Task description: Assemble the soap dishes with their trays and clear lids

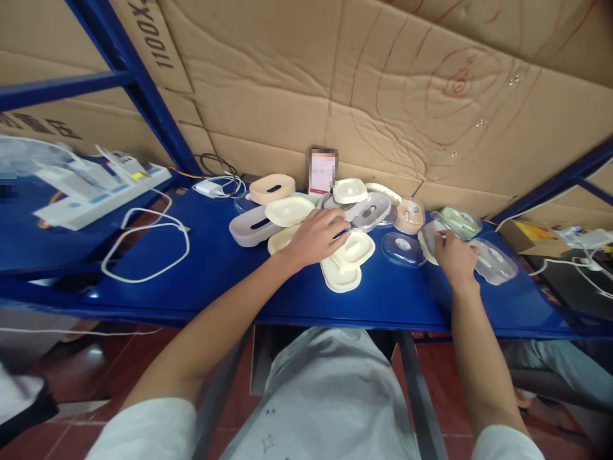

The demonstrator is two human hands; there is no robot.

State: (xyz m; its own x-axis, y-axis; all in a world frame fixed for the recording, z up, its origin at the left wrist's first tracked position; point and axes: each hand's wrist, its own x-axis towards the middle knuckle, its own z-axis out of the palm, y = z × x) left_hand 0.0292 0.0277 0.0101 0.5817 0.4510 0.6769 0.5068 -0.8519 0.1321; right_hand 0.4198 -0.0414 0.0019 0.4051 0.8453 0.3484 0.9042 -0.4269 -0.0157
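Observation:
My left hand (320, 236) lies over a pile of cream plastic pieces, fingers stretched to the right and slightly bent. Under and beside it are a cream oval lid (360, 248) and another cream tray-like piece (341, 278). A cream lid (288, 209) sits just behind it, above a pale grey slotted box (251, 228). At the right, my right hand (454, 255) has its fingers curled down at a whitish oval piece (428, 243); what the fingertips grip is hidden. A clear plastic lid (495, 262) lies right of that hand, and another clear lid (403, 249) left of it.
A peach slotted box (272, 189), grey pieces (373, 211) and a green lidded piece (460, 222) stand farther back. A phone (322, 171) leans against the cardboard wall (268, 96). A power strip (103, 198) and white cable (143, 278) lie left on the blue table (201, 281).

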